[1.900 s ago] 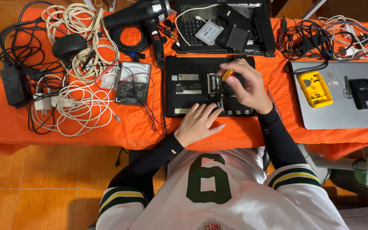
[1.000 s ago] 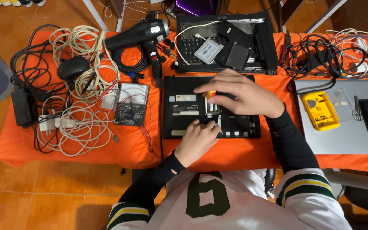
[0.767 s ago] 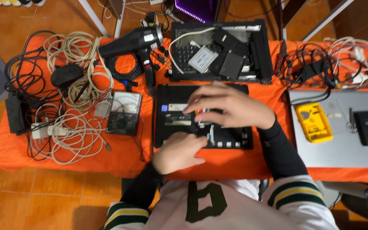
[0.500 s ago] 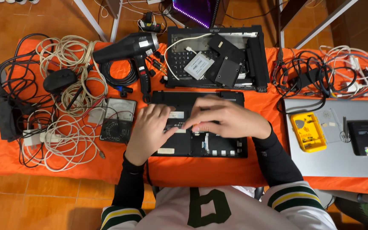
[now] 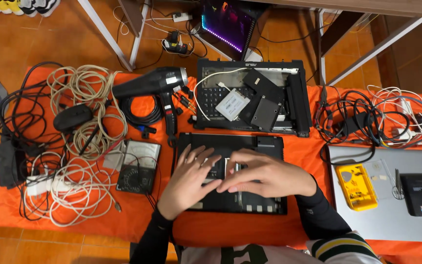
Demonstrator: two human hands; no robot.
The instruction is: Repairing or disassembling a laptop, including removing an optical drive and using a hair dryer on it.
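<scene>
Hands meet over the opened black laptop base lying on the orange tabletop right in front of you. Your left hand lies flat on it, fingers spread and gripping nothing. Your right hand reaches across, its fingers drawn together low over the base's middle; whether they pinch anything you cannot tell. A multimeter lies just left, a black hair dryer beyond.
</scene>
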